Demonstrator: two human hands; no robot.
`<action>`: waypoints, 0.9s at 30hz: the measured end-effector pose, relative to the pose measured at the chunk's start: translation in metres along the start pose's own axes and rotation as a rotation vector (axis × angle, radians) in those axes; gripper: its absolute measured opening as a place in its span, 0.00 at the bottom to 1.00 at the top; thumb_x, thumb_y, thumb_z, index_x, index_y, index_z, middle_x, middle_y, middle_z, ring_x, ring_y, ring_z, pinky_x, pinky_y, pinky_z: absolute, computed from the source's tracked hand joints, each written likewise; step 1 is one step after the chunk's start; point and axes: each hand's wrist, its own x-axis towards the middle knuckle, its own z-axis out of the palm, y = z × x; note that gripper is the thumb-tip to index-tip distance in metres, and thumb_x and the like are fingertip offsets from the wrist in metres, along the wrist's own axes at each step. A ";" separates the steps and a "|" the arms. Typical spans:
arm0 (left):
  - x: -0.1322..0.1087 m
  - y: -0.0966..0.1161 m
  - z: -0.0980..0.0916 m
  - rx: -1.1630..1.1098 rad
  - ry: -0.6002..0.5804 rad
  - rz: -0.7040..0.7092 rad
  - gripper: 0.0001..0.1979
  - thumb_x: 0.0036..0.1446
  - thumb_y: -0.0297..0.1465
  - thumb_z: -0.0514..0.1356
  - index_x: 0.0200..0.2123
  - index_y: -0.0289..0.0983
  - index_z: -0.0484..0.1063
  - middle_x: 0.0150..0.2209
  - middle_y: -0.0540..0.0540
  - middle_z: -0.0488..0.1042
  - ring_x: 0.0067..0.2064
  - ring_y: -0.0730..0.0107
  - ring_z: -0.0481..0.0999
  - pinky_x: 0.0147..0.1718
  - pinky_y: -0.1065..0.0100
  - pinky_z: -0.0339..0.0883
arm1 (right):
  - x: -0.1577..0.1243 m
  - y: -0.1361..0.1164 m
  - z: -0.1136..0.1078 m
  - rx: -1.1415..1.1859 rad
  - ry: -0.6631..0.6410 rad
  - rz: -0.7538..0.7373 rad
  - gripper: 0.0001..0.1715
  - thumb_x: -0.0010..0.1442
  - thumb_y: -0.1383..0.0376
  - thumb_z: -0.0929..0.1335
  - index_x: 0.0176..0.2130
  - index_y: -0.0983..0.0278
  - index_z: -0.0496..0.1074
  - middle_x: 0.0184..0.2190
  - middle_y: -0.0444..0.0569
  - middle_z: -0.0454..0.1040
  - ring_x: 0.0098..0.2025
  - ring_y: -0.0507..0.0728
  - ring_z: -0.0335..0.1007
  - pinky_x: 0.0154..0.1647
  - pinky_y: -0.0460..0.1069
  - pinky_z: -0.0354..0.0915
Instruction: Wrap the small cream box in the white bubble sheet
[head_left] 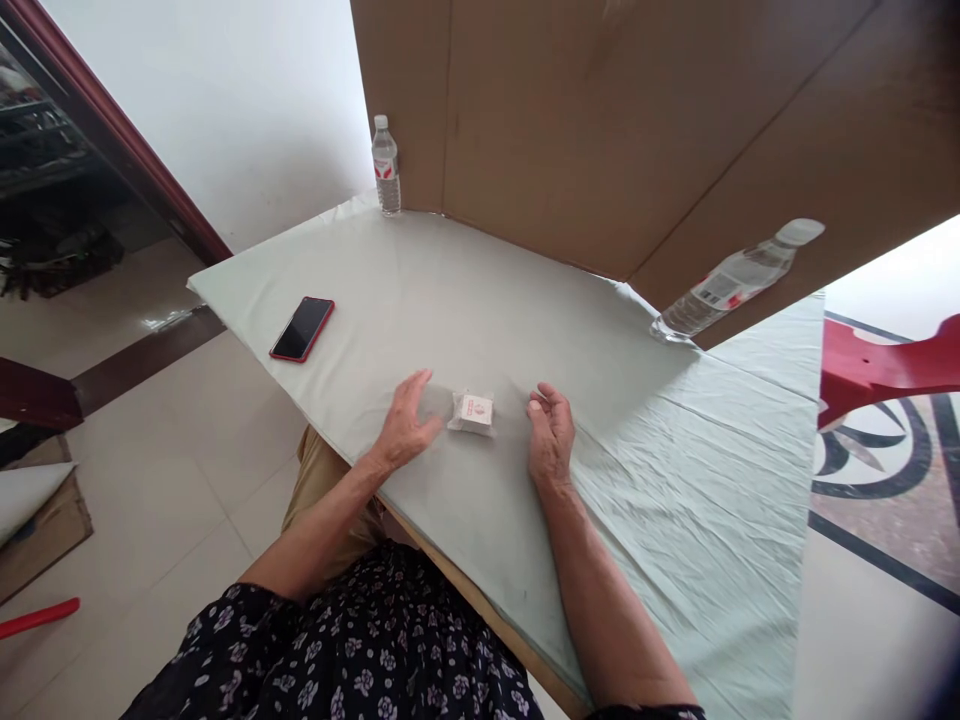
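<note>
A small white packet in clear wrapping, with red print on top (474,411), lies on the pale green tablecloth (480,310) between my two hands. Just left of it is my left hand (409,425), its thumb and fingers apart and nothing in them; the thumb points at the packet without clearly touching it. On the other side, my right hand (551,432) rests on its edge on the cloth, a short gap away. Its fingers are loosely curled, with the thumb apart from them, and it holds nothing.
A phone with a red edge (303,328) lies at the left of the table. Brown cardboard panels (540,130) stand along the back. One water bottle (386,168) stands at the back left, another bottle (731,280) at the right. Beyond the right edge is a red plastic chair (885,362).
</note>
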 end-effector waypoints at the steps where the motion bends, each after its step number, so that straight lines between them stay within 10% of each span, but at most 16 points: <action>1: 0.004 0.005 0.008 -0.091 -0.034 0.000 0.38 0.51 0.27 0.59 0.67 0.34 0.56 0.68 0.34 0.60 0.70 0.51 0.58 0.69 0.47 0.52 | -0.001 -0.001 0.000 -0.016 -0.013 -0.003 0.30 0.60 0.51 0.67 0.56 0.63 0.68 0.51 0.57 0.75 0.54 0.62 0.71 0.58 0.61 0.66; 10: 0.001 0.001 0.054 -0.196 -0.043 0.090 0.43 0.47 0.23 0.58 0.68 0.32 0.52 0.65 0.31 0.64 0.66 0.49 0.65 0.66 0.47 0.59 | -0.004 -0.003 0.000 -0.058 -0.048 -0.145 0.16 0.59 0.58 0.68 0.44 0.61 0.76 0.46 0.53 0.80 0.47 0.60 0.75 0.50 0.57 0.70; 27: 0.004 0.000 0.057 -0.182 0.006 0.098 0.41 0.50 0.25 0.57 0.69 0.33 0.52 0.59 0.34 0.70 0.59 0.54 0.71 0.62 0.50 0.65 | -0.016 -0.025 0.010 -0.493 -0.267 -0.652 0.09 0.64 0.61 0.68 0.43 0.58 0.77 0.49 0.53 0.79 0.52 0.62 0.74 0.52 0.59 0.67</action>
